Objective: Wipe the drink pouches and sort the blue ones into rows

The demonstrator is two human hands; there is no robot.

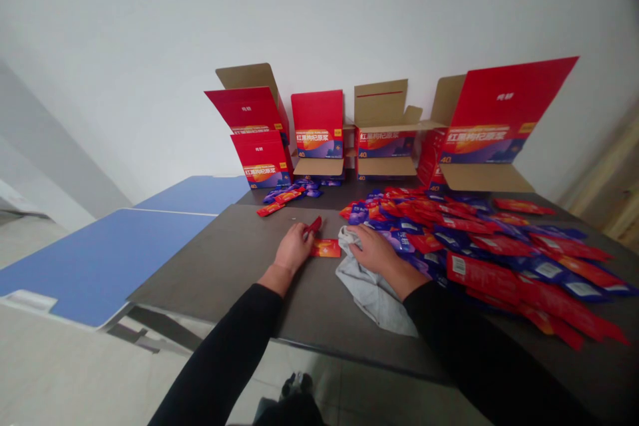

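The left hand is nearly closed, fingers curled on a red packet whose end tips up off the table. An orange packet lies flat just beside those fingers, in the gap between the hands; the fingers hide whether it is separate from the red packet. With only an end of the red packet showing, the pinch looks narrow, so a glossy wrapper could twist or slip if the grip loosens, and a hard squeeze could crease it.

The right hand is partly closed over a bunched grey cloth; how firmly it grips is hidden beneath the palm. The cloth spreads loosely toward the table's near edge, touching or very near the big pile of packets on the right. If it is swept left, a fold could push the orange packet out of line; if it is drawn right, it could snag the pile's edge and drag packets along.

The right sleeve passes close to that pile, and a low elbow could knock the overlapping packets, which look ready to slide. Those nearest the front could then drop to the floor. Farther back, the small heap of packets sits close to the open red cartons; a careless long reach there could catch a raised flap and shift a carton
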